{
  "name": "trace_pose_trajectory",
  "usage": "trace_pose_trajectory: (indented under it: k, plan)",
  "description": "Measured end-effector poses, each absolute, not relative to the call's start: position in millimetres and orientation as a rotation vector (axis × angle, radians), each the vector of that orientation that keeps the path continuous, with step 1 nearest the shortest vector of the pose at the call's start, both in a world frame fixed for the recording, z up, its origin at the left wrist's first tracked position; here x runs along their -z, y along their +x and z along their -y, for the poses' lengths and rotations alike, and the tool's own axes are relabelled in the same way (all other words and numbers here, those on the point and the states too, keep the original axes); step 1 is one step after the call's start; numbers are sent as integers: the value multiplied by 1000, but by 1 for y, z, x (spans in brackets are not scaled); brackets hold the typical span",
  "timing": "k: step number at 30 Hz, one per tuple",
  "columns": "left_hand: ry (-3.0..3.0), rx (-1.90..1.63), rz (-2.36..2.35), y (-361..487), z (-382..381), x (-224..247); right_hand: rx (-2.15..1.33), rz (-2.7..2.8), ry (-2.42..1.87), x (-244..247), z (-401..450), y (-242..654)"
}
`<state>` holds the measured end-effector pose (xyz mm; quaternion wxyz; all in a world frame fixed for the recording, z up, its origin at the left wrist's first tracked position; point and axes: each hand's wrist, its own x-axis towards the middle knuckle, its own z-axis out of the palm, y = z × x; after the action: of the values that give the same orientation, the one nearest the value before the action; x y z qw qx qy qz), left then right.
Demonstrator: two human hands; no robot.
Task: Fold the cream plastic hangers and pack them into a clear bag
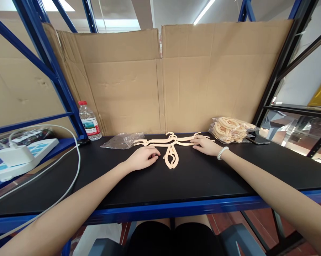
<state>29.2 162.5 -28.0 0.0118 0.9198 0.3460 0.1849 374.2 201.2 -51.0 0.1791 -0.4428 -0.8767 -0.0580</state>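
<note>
Cream plastic hangers lie mid-table: unfolded ones (160, 141) stretch sideways with hooks pointing away, and a folded one (167, 162) sits just in front of their middle. My left hand (143, 158) rests on the black tabletop to the left of the folded hanger, fingers loosely curled, thumb apart, nothing visible in it. Over the right end of the unfolded hangers lies my right hand (205, 145), its fingers spread and touching them; the fingertips partly cover the hanger arms. A white beaded bracelet circles the right wrist.
An empty-looking clear plastic bag (120, 141) lies behind my left hand. At the back right are a bag of hangers (230, 129) and a phone (258, 139). A water bottle (89, 122) stands back left. A white cable (79, 160) loops over the table's left side, near a power strip (44, 149).
</note>
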Motion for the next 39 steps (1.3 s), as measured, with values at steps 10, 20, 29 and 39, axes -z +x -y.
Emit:
trace_pose_trajectory:
  k: [10,20,29,39]
  plan:
    - [2861,-586,-1100,33,-159,28,86,2420,-1155,49,-198,367]
    - [2562,-855,-1347,30,-171,37,-52,2143,-1185,27,-185,375]
    - [2084,-1038,-1523,35,-168,30,-145,2051,-1137,8,-172,380]
    - [2181,-1092,-1202,39,-161,31,-134,2164,-1102,12,-162,354]
